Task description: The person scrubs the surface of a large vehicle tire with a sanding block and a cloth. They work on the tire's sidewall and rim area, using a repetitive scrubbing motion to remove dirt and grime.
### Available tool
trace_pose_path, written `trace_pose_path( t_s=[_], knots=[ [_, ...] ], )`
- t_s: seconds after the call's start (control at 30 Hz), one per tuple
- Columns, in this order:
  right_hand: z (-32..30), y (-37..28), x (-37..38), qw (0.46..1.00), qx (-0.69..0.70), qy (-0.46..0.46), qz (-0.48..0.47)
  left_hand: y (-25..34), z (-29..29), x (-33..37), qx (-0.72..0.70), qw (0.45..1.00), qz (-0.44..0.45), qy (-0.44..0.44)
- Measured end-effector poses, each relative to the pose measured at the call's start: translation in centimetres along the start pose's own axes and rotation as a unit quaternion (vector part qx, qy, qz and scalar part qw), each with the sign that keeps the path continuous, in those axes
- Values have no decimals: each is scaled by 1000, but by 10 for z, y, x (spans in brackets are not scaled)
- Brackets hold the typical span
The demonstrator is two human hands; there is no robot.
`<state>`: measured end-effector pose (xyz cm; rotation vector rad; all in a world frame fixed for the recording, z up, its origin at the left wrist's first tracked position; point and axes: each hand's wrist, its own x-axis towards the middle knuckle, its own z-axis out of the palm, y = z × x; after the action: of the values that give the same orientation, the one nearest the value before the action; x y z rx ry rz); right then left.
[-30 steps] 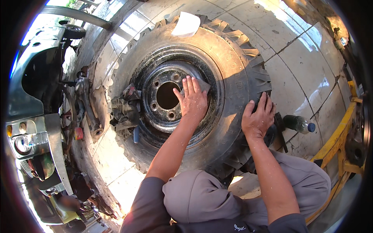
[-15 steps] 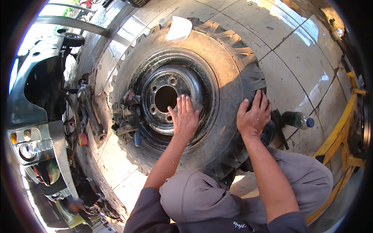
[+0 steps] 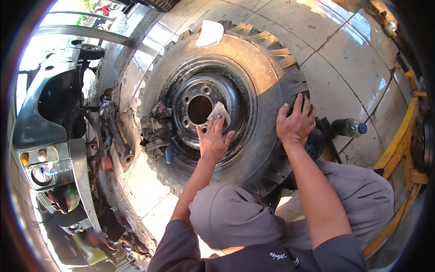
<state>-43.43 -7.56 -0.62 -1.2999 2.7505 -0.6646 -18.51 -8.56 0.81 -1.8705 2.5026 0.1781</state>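
Two bare hands rest on a big knobby tyre [image 3: 267, 68] lying flat on the tiled floor [image 3: 344, 81]. Left hand [image 3: 213, 140], fingers spread flat, presses a small grey cloth [image 3: 219, 113] against the black steel rim [image 3: 226, 90] at about five o'clock of the hub hole. Right hand [image 3: 295, 121] curls loosely over the tread at three o'clock. A plastic bottle [image 3: 348, 128] lies just beyond it.

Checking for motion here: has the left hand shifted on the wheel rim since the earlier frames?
Yes. The left hand slid from right of the hub hole to below it.
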Motion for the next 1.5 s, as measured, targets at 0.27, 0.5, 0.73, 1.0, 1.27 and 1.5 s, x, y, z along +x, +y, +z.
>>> trace_pose_path(
  t_s=[0.27,0.5,0.73,1.0,1.27,1.5],
  knots=[
    [3,-4,-2,1000,-13,-4,5,-23,-23,-17,-459,846,-251,103],
    [5,0,1,999,-26,-13,13,-40,-44,-60,-678,657,-307,121],
    [5,-3,-2,999,-27,-31,23,-105,-31,-137,-25,907,-400,125],
    [-1,-1,1,999,-17,-42,21,-178,-74,-39,34,871,-484,75],
    [-1,-1,-2,998,0,-55,22,-216,-105,-27,-50,907,-379,177],
    [2,0,-2,999,6,-36,19,-143,-210,-51,-82,908,-232,340]
  ],
)
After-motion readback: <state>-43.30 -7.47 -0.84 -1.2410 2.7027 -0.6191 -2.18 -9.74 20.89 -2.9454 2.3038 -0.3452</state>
